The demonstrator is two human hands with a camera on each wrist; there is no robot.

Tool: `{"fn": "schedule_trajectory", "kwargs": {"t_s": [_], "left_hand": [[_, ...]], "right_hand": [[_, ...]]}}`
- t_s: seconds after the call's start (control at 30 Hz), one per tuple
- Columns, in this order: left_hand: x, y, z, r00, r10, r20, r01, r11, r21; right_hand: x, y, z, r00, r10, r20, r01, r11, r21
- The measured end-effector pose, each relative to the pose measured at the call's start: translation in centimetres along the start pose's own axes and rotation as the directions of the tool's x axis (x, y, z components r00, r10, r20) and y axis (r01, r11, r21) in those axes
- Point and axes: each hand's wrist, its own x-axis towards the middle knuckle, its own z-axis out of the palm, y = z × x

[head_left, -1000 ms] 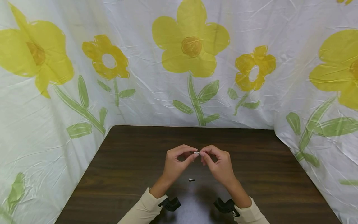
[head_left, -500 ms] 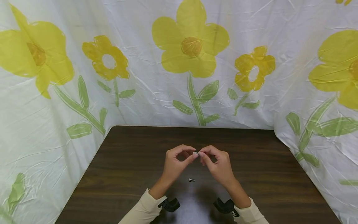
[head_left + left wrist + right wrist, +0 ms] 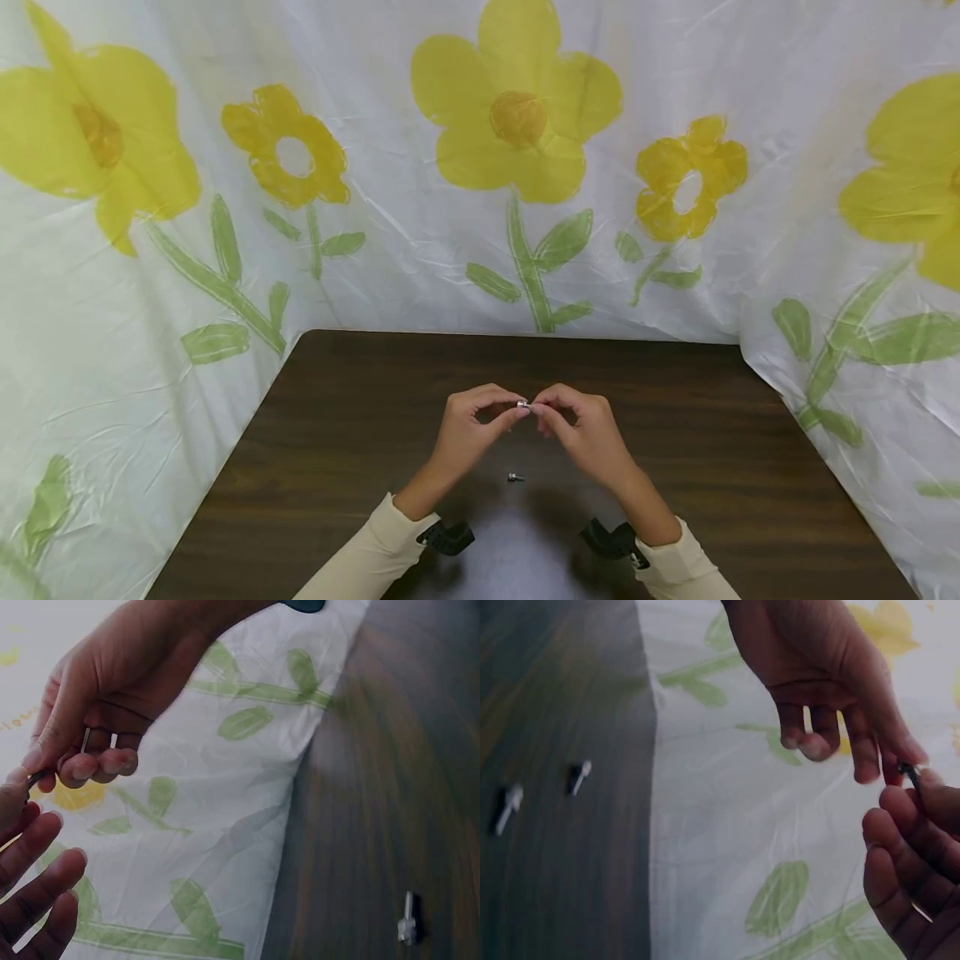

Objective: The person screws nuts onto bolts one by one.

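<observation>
Both hands meet over the middle of the table, around a small silver bolt [image 3: 522, 404]. My left hand [image 3: 463, 429] pinches its thicker end between thumb and index finger. The right hand [image 3: 588, 433] pinches the thin end the same way, and its fingertips hide part of it. In the right wrist view the bolt [image 3: 910, 774] looks dark between the two thumbs. The left wrist view shows the other fingers of my left hand [image 3: 41, 885] spread loosely. Below the hands, a second bolt [image 3: 516, 477] lies on its side on the table.
The dark wood table [image 3: 337, 467] reaches back to a white cloth [image 3: 390, 275] with printed yellow flowers, hanging on the far side and both flanks. Two bolt-shaped pieces, the nearer bolt [image 3: 508, 808] and the farther bolt [image 3: 579, 777], show in the right wrist view.
The hands stay together with the bolt pinched between them. Their fingertips have shifted slightly, and the head view has tilted a little.
</observation>
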Motion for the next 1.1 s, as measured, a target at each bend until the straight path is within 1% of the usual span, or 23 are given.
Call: {"fn": "schedule_trajectory", "kwargs": {"t_s": [0.13, 0.33, 0.4, 0.47, 0.53, 0.57, 0.63, 0.7, 0.8, 0.9, 1.03, 1.1], "left_hand": [[0.3, -0.2, -0.1, 1.0, 0.007, 0.008, -0.007, 0.999, 0.032], [1.0, 1.0, -0.5, 0.998, 0.041, 0.048, -0.045, 0.995, 0.083], [0.9, 0.0, -0.7, 0.997, 0.039, 0.069, -0.045, 0.994, 0.1], [0.7, -1.4, -0.9, 0.994, 0.027, 0.103, -0.041, 0.99, 0.137], [0.4, -2.9, -1.0, 0.99, -0.006, 0.144, -0.023, 0.979, 0.2], [0.2, -3.7, -1.1, 0.986, -0.027, 0.165, -0.013, 0.972, 0.235], [0.1, -4.3, -1.1, 0.976, -0.066, 0.206, 0.0, 0.952, 0.307], [-0.1, -4.8, -1.1, 0.963, -0.106, 0.249, 0.006, 0.93, 0.369], [-0.3, -5.6, -1.1, 0.937, -0.159, 0.311, 0.007, 0.899, 0.438], [-0.4, -6.4, -1.1, 0.914, -0.186, 0.359, -0.013, 0.874, 0.485], [-0.5, -7.1, -1.1, 0.894, -0.216, 0.393, -0.033, 0.842, 0.539], [-0.4, -7.4, -1.0, 0.879, -0.244, 0.41, -0.038, 0.821, 0.57]], "right_hand": [[0.6, 1.0, -0.7, 0.995, 0.016, 0.1, -0.014, 1.0, -0.017], [1.2, 2.5, -0.8, 0.976, 0.023, 0.215, -0.013, 0.999, -0.051], [1.4, 3.0, -0.7, 0.97, 0.023, 0.243, -0.004, 0.997, -0.076], [1.6, 3.5, -0.6, 0.963, 0.019, 0.269, 0.025, 0.987, -0.159], [1.7, 4.1, -0.4, 0.954, -0.001, 0.299, 0.084, 0.961, -0.263], [1.7, 4.4, -0.3, 0.948, -0.017, 0.316, 0.123, 0.94, -0.319], [1.6, 5.2, 0.0, 0.935, -0.03, 0.354, 0.189, 0.886, -0.423], [1.5, 5.9, 0.4, 0.918, -0.028, 0.395, 0.229, 0.852, -0.471], [1.3, 6.9, 1.0, 0.894, 0.005, 0.448, 0.247, 0.83, -0.501], [1.0, 7.7, 1.5, 0.877, 0.017, 0.48, 0.266, 0.815, -0.515], [0.7, 8.6, 2.1, 0.871, -0.004, 0.491, 0.301, 0.794, -0.528], [0.6, 9.1, 2.4, 0.87, -0.004, 0.494, 0.307, 0.787, -0.535]]}}
